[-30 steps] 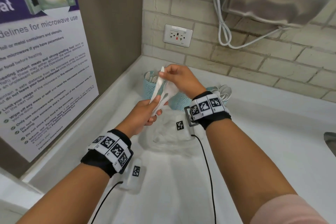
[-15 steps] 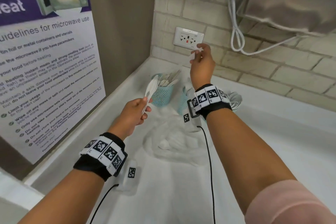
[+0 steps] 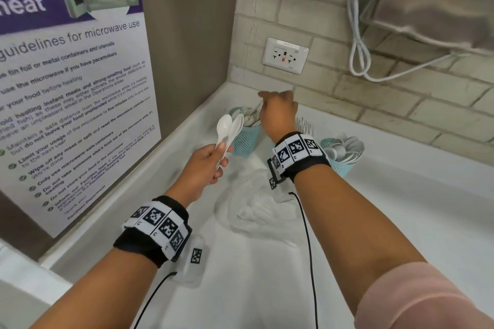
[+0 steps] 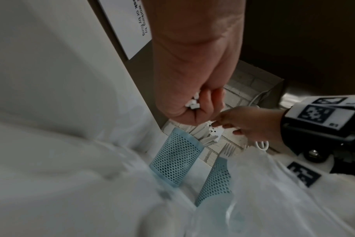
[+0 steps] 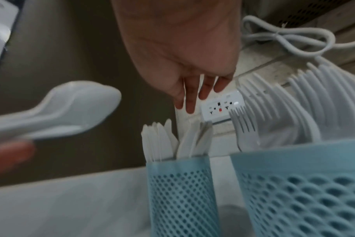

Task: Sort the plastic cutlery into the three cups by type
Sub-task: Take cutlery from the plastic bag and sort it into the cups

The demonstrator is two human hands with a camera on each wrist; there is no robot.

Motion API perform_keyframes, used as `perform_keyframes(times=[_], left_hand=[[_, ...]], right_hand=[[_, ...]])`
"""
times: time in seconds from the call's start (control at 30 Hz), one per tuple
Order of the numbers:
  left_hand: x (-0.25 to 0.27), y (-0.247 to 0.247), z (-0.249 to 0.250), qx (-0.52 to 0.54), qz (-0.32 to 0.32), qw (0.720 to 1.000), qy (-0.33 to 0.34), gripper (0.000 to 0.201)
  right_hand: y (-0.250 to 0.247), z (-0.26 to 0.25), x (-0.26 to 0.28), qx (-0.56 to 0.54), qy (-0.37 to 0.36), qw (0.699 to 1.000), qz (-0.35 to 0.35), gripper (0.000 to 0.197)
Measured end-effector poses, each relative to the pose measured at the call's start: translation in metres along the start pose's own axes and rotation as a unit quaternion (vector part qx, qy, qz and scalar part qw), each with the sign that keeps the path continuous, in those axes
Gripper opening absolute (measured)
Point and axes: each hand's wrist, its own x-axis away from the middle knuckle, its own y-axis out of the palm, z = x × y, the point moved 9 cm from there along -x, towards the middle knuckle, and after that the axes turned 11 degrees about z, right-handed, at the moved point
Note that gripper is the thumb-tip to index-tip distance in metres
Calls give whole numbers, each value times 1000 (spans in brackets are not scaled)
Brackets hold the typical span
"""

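Two spoons (image 3: 230, 125) pinched in my left hand (image 3: 203, 168). My right hand (image 3: 278, 115), fingers nearly straight, lowers a knife (image 5: 180, 118) into the knife cup (image 3: 244, 139). Next: carry spoons across to the spoon cup (image 3: 343, 160), far right.

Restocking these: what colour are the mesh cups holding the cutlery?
Light blue mesh cups, clearest in the right wrist view.
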Motion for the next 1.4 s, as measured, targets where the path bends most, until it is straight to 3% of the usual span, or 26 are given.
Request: perform_keyframes(times=[0.07,0.13,0.23,0.3,0.37,0.5,0.63,0.73,0.97,1.1,1.27,1.33,1.4], left_hand=[[0,4,2,-5,-4,1000,10,27],[1,9,3,-9,-8,1000,16,29],[5,20,5,-3,-24,999,23,26],[10,28,6,1,-36,999,26,26],[13,35,6,5,-43,999,26,27],[20,49,6,-1,-59,998,26,32],[29,66,6,-23,-91,995,27,34],[36,82,11,-32,-133,989,46,38],[55,110,2,-66,-245,967,-2,52],[54,113,-2,-49,-237,970,-32,44],[52,114,-7,-79,-209,974,-25,35],[57,122,-6,-77,-221,972,-21,39],[62,128,-6,-77,-237,968,-22,39]], right_hand=[[-28,-5,0,-111,19,990,88,34],[-42,-9,5,-214,45,972,85,29],[-29,-13,25,-248,82,962,-75,35],[-16,-12,45,-296,102,934,-174,40],[-13,-6,58,-363,119,904,-192,38],[-20,18,71,-429,164,877,-142,30],[-29,43,83,-405,206,886,-93,17],[-34,53,92,-420,221,878,-57,23],[-34,65,114,-491,251,828,-96,17],[-48,91,116,-484,278,829,22,8],[-68,107,115,-418,246,862,147,6],[-72,106,116,-421,247,854,178,6],[-71,103,116,-473,255,824,180,10]])
